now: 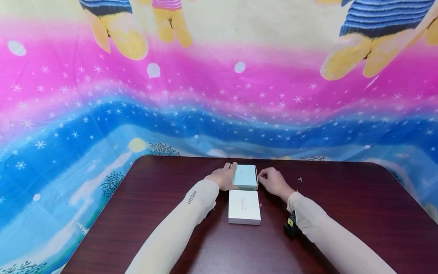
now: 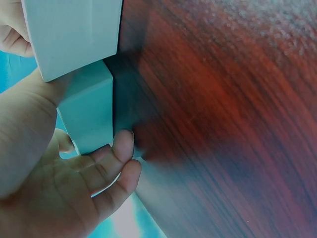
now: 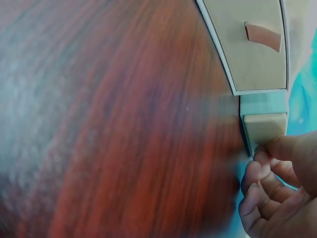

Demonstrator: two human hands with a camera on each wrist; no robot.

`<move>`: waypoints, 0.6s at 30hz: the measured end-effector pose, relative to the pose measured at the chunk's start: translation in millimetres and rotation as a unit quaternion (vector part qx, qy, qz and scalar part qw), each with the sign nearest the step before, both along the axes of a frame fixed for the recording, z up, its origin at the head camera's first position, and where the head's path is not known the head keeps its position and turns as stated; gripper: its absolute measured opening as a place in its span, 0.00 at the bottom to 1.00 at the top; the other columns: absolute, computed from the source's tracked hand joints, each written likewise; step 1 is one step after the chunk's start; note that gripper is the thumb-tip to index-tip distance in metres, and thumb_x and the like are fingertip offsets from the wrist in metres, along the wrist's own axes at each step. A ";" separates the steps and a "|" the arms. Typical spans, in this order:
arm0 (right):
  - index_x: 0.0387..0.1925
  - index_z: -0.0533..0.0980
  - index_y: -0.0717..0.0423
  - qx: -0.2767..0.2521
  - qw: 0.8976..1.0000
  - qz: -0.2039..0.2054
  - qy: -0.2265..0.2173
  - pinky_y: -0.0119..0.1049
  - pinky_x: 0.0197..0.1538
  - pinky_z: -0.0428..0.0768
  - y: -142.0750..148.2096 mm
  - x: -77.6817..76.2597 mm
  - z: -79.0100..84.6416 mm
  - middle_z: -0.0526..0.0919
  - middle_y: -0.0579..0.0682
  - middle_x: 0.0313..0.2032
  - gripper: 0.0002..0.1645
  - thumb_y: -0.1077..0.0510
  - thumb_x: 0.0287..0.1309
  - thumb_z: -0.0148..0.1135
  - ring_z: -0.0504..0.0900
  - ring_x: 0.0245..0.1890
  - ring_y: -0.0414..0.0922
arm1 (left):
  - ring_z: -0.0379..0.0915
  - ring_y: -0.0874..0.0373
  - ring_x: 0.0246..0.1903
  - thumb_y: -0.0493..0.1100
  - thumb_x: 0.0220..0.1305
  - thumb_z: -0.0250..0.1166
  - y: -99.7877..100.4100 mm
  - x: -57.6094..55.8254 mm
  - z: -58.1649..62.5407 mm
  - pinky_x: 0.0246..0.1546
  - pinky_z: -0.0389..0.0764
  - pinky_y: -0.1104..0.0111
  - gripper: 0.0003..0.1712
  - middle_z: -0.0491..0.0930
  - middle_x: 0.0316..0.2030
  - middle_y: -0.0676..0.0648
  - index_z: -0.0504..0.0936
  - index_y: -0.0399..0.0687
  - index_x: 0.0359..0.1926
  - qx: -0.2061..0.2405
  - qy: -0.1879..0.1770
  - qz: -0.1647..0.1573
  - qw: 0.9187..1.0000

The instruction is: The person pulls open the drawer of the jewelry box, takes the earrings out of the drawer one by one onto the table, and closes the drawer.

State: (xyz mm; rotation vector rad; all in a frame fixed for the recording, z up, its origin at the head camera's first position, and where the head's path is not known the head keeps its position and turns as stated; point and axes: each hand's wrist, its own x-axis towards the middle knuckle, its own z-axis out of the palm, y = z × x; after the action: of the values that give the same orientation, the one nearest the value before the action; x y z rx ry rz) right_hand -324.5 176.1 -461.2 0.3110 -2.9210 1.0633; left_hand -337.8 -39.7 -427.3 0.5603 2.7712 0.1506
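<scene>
A light blue drawer box (image 1: 245,176) lies on the table, its beige inner drawer (image 3: 266,128) showing at the right end. My left hand (image 1: 223,178) grips the box from its left side, thumb toward the near side and fingers around the far side. At the right end, my right hand (image 1: 273,180) has its fingers curled, with thumb and index fingertips pinched together at the drawer's edge. What lies between those fingertips is hidden. Just in front is a white drawer box (image 1: 244,207), and a pinkish ribbon tab (image 3: 264,37) sticks out of its right end.
Some tiny pale pieces (image 1: 299,179) lie on the dark red-brown table (image 1: 342,205) to the right of my right hand. A patterned cloth (image 1: 219,87) hangs along the table's far edge.
</scene>
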 end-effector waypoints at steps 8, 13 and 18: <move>0.38 0.86 0.61 0.002 1.000 0.004 -0.002 0.38 0.38 0.74 -2.8 0.0 0.7 0.87 0.54 0.32 0.13 0.64 0.70 0.55 0.75 0.27 0.43 | 0.78 0.49 0.58 0.60 0.67 0.66 -0.9 0.6 0.2 0.58 0.79 0.59 0.57 0.49 0.80 0.42 0.39 0.50 0.82 0.000 0.000 -0.001 1.000; 0.38 0.86 0.62 -0.003 1.000 0.010 0.000 0.39 0.39 0.76 -4.4 0.5 0.9 0.87 0.55 0.33 0.13 0.64 0.70 0.55 0.76 0.27 0.42 | 0.78 0.49 0.58 0.60 0.67 0.65 -1.1 -0.2 -0.9 0.58 0.79 0.59 0.57 0.49 0.80 0.42 0.39 0.49 0.82 -0.001 0.001 -0.003 1.000; 0.38 0.85 0.62 -0.002 1.000 0.005 -0.007 0.38 0.38 0.76 -6.7 0.2 1.6 0.86 0.55 0.32 0.13 0.64 0.70 0.55 0.77 0.27 0.43 | 0.77 0.49 0.59 0.60 0.67 0.66 -1.5 0.3 -0.7 0.58 0.79 0.59 0.58 0.49 0.80 0.41 0.40 0.49 0.82 0.002 -0.001 -0.002 1.000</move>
State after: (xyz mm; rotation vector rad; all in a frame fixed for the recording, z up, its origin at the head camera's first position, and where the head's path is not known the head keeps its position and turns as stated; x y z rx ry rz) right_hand -324.3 169.4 -459.6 0.3212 -2.9310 1.0779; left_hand -337.4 -41.2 -428.0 0.5654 2.7689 0.1561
